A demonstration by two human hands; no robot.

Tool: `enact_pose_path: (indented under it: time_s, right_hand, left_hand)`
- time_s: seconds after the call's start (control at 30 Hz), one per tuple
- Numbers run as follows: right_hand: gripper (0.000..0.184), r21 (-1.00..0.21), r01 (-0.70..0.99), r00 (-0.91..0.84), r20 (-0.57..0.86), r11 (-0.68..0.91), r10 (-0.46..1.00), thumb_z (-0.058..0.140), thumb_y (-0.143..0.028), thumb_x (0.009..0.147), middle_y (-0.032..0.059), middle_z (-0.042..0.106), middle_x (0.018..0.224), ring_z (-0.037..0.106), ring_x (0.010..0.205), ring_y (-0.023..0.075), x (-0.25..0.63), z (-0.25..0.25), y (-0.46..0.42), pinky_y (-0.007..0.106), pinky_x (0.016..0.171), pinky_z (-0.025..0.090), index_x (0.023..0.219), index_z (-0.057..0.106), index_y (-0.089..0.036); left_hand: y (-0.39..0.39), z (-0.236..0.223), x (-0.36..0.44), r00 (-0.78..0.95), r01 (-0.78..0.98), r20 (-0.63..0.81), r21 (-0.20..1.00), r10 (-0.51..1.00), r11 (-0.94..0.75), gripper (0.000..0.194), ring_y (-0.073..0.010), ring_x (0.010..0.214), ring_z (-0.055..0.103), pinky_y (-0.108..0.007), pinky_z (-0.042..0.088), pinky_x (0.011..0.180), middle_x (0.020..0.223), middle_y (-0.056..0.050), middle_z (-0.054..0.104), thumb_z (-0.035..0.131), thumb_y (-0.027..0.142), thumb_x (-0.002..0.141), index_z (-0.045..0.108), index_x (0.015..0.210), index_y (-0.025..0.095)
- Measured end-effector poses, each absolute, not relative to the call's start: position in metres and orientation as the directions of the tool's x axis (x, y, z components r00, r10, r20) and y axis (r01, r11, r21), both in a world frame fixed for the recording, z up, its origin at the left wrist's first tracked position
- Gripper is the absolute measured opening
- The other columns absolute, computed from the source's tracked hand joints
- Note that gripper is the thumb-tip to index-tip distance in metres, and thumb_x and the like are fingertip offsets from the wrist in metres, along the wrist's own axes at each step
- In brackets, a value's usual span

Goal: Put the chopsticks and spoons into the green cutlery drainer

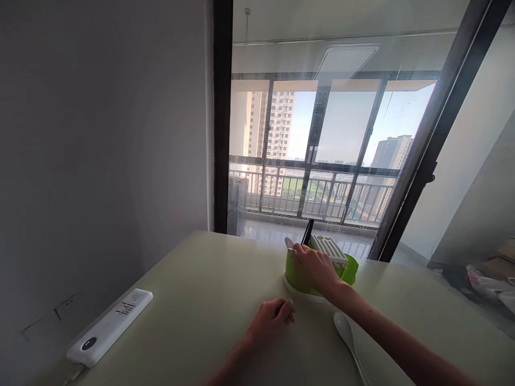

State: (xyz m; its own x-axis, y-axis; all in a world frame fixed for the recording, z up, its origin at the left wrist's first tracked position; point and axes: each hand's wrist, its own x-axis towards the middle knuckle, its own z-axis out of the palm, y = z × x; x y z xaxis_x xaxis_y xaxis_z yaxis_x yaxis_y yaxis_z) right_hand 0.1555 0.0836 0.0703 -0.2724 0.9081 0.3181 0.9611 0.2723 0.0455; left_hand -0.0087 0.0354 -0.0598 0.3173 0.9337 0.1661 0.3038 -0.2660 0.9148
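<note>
My right hand (316, 266) reaches over a green utensil holder (292, 273) with a white base. Its fingers are closed at the left side of the holder, on what looks like a small white spoon (288, 243), whose rounded end shows beside the fingertips. A black handle (308, 232) sticks up out of the holder behind the hand. The holder's white slotted top (330, 246) shows to the right. My left hand (270, 320) rests on the table in front of the holder, fingers curled in, with nothing visible in it. Below my right forearm lies a white ladle-like spoon (341, 325).
A long white power strip (110, 325) lies along the pale green table's (189, 289) left edge, by the grey wall. Past the far edge stands a dark-framed glass door (223, 134). Bags and boxes (491, 284) sit beyond the table at right.
</note>
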Motion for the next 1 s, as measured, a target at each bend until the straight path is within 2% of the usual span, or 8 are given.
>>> enact_pose_path:
  time_s: [0.13, 0.37, 0.5, 0.57, 0.67, 0.77, 0.9, 1.0]
  right_hand:
    - [0.008, -0.023, 0.956, -0.269, 0.330, 0.292, 0.905, 0.046, -0.023, 0.103, 0.0073, 0.074, 0.106, 0.074, 0.084, 0.0211, 0.156, 0.071, 0.088, 0.028, 0.059, 0.032, 0.109, 0.050, -0.020]
    - [0.009, -0.105, 0.935, -0.280, 0.370, 0.339, 0.886, 0.052, -0.021, 0.098, 0.0047, 0.074, 0.108, 0.072, 0.081, 0.0186, 0.158, 0.069, 0.088, 0.026, 0.057, 0.031, 0.106, 0.052, -0.021]
    - [0.013, -0.119, 0.912, -0.313, 0.418, 0.393, 0.853, 0.046, -0.020, 0.099, 0.0052, 0.073, 0.106, 0.071, 0.078, 0.0190, 0.172, 0.069, 0.070, 0.027, 0.060, 0.035, 0.106, 0.057, -0.022]
    - [0.017, -0.127, 0.861, -0.394, 0.446, 0.493, 0.804, 0.043, -0.023, 0.101, 0.0061, 0.073, 0.105, 0.070, 0.078, 0.0194, 0.184, 0.067, 0.055, 0.028, 0.064, 0.040, 0.107, 0.059, -0.022]
    - [0.027, -0.110, 0.739, -0.587, 0.379, 0.665, 0.715, 0.036, -0.026, 0.105, 0.0057, 0.073, 0.097, 0.067, 0.076, 0.0182, 0.207, 0.063, 0.032, 0.030, 0.067, 0.044, 0.106, 0.063, -0.022]
    - [0.029, -0.073, 0.713, -0.662, 0.255, 0.697, 0.705, 0.037, -0.026, 0.104, 0.0039, 0.072, 0.091, 0.067, 0.073, 0.0187, 0.231, 0.054, 0.015, 0.031, 0.065, 0.044, 0.102, 0.066, -0.025]
    - [0.027, -0.165, 0.779, -0.587, 0.145, 0.605, 0.796, 0.044, -0.029, 0.101, 0.0052, 0.075, 0.102, 0.071, 0.075, 0.0194, 0.268, 0.032, 0.012, 0.031, 0.069, 0.049, 0.111, 0.069, -0.029]
    - [0.032, -0.195, 0.853, -0.477, 0.083, 0.484, 0.875, 0.051, -0.036, 0.097, 0.0080, 0.076, 0.117, 0.074, 0.093, 0.0267, 0.292, 0.011, 0.016, 0.036, 0.077, 0.053, 0.125, 0.067, -0.033]
  left_hand:
    - [0.035, -0.058, -0.009, 0.328, 0.312, 0.155, 0.913, 0.932, -0.262, 0.049, -0.0191, 0.076, 0.068, -0.029, 0.052, 0.075, 0.081, -0.005, 0.076, 0.040, 0.052, 0.100, 0.074, 0.087, 0.020]
    - [0.035, -0.057, -0.010, 0.335, 0.307, 0.146, 0.917, 0.931, -0.254, 0.050, -0.0190, 0.076, 0.069, -0.029, 0.052, 0.074, 0.082, -0.005, 0.077, 0.040, 0.054, 0.100, 0.074, 0.087, 0.020]
    - [0.034, -0.056, -0.009, 0.340, 0.316, 0.135, 0.916, 0.931, -0.248, 0.051, -0.0188, 0.076, 0.069, -0.028, 0.051, 0.074, 0.081, -0.005, 0.076, 0.040, 0.056, 0.100, 0.073, 0.087, 0.019]
    - [0.034, -0.056, -0.008, 0.342, 0.311, 0.136, 0.917, 0.930, -0.249, 0.051, -0.0188, 0.076, 0.068, -0.028, 0.051, 0.074, 0.081, -0.005, 0.077, 0.040, 0.056, 0.100, 0.073, 0.088, 0.018]
    - [0.032, -0.055, -0.008, 0.341, 0.319, 0.132, 0.915, 0.931, -0.247, 0.052, -0.0182, 0.076, 0.068, -0.027, 0.051, 0.075, 0.081, -0.004, 0.077, 0.040, 0.057, 0.100, 0.073, 0.086, 0.019]
    - [0.032, -0.057, -0.008, 0.338, 0.336, 0.126, 0.910, 0.933, -0.244, 0.052, -0.0180, 0.078, 0.068, -0.026, 0.051, 0.076, 0.081, -0.003, 0.077, 0.039, 0.057, 0.100, 0.072, 0.086, 0.020]
    - [0.035, -0.062, -0.009, 0.341, 0.315, 0.134, 0.916, 0.930, -0.248, 0.045, -0.0179, 0.077, 0.069, -0.026, 0.052, 0.075, 0.081, -0.003, 0.077, 0.041, 0.051, 0.100, 0.072, 0.087, 0.020]
    - [0.037, -0.067, -0.009, 0.340, 0.318, 0.133, 0.915, 0.931, -0.247, 0.044, -0.0178, 0.077, 0.069, -0.027, 0.052, 0.075, 0.081, -0.002, 0.076, 0.041, 0.049, 0.099, 0.073, 0.088, 0.021]
